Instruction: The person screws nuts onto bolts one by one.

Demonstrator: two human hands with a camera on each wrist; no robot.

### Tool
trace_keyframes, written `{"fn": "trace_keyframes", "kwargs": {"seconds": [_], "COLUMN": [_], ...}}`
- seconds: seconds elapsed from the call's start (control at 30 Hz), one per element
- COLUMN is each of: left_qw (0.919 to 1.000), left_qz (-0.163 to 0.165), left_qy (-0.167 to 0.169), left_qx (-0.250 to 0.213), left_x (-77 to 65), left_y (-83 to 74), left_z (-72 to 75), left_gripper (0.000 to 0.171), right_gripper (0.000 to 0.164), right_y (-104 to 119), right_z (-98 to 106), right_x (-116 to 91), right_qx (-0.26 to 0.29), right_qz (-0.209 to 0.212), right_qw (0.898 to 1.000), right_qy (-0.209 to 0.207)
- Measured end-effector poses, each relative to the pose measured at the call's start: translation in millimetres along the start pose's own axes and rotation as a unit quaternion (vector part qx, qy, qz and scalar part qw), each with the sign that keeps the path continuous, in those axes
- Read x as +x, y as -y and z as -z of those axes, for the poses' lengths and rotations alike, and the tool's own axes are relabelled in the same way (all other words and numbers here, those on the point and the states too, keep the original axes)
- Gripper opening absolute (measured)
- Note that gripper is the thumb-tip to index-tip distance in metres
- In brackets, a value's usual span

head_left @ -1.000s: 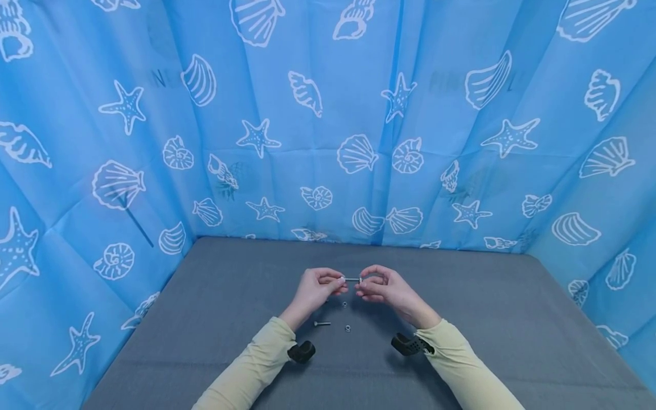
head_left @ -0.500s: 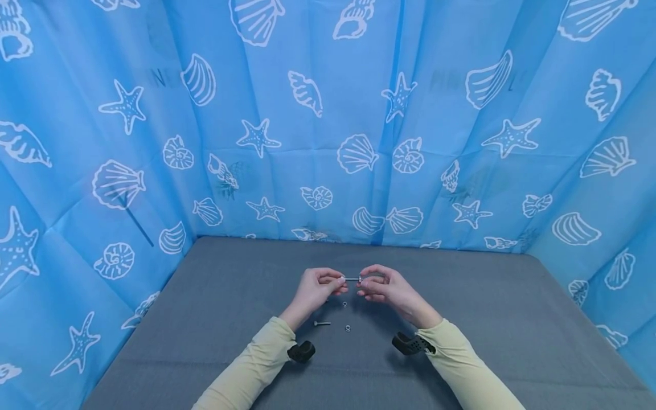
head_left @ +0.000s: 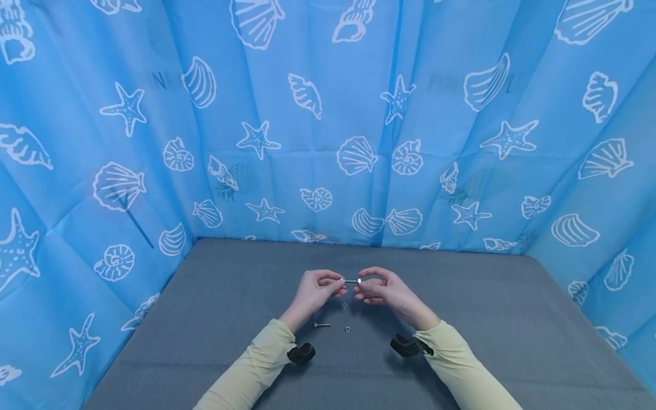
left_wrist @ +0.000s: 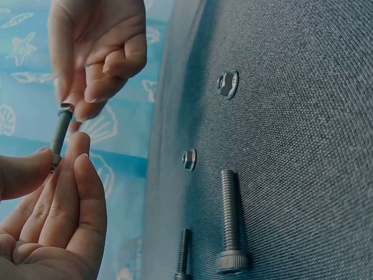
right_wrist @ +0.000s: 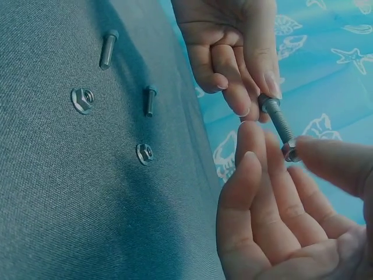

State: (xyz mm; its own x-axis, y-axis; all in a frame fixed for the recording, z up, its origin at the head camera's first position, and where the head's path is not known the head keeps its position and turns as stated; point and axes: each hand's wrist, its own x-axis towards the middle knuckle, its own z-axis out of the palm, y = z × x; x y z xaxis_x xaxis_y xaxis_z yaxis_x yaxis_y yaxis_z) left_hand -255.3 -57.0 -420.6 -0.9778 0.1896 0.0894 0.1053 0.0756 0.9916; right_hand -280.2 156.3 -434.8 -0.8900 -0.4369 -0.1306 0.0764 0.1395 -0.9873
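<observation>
Thumb and fingers of my left hand (head_left: 314, 293) pinch a metal bolt (left_wrist: 60, 137) by its head, holding it level above the table in the head view. At the bolt's other end sits a flange nut (right_wrist: 290, 150), its face seen in the right wrist view. My right hand (head_left: 386, 291) holds this nut between thumb and fingers, partly covering it. Bare thread shows between the two hands. How far the nut is on the thread I cannot tell.
On the grey table (head_left: 246, 319) below the hands lie a bolt (left_wrist: 230, 221) and a smaller bolt (right_wrist: 150, 100). Two flange nuts (left_wrist: 228, 84) (right_wrist: 144, 154) lie beside them. A blue shell-patterned curtain (head_left: 328, 125) stands behind and at both sides.
My right fingers shift slightly at the nut, and the right hand sits a touch further left. The left hand keeps its grip on the bolt head. The table pieces stay put.
</observation>
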Motion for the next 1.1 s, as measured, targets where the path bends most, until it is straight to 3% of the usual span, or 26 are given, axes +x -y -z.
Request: {"fn": "trace_keyframes", "kwargs": {"seconds": [0.1,0.33,0.5,0.67,0.9,1.1], "left_qw": [1.0,0.9999,0.9999,0.9999,1.0,1.0], "left_qz": [-0.001,-0.006,0.0,-0.004,-0.003,0.003], "left_qy": [0.0,0.008,0.01,0.009,0.007,0.008], "left_qx": [0.005,-0.006,-0.007,-0.005,-0.005,-0.002], "left_x": [-0.6,0.6,1.4,1.8,2.1,0.5], "left_y": [-0.1,3.2,4.6,4.6,2.3,1.4], "left_z": [-0.5,0.7,1.4,0.5,1.1,0.9], "left_gripper": [0.012,0.014,0.015,0.015,0.013,0.013], "right_gripper": [0.037,0.051,0.044,0.033,0.044,0.037], "right_y": [0.0,0.5,-0.1,-0.1,0.2,-0.6], "right_z": [-0.3,-1.6,0.8,0.6,-0.4,0.4], "right_x": [-0.4,-0.4,-0.9,0.4,1.3,0.0], "right_qx": [-0.006,-0.012,0.01,-0.002,0.001,0.007], "right_qz": [0.0,-0.026,-0.006,-0.001,-0.019,0.0], "right_qw": [1.0,1.0,1.0,1.0,1.0,1.0], "right_qy": [0.0,-0.012,-0.007,-0.005,-0.014,0.0]}}
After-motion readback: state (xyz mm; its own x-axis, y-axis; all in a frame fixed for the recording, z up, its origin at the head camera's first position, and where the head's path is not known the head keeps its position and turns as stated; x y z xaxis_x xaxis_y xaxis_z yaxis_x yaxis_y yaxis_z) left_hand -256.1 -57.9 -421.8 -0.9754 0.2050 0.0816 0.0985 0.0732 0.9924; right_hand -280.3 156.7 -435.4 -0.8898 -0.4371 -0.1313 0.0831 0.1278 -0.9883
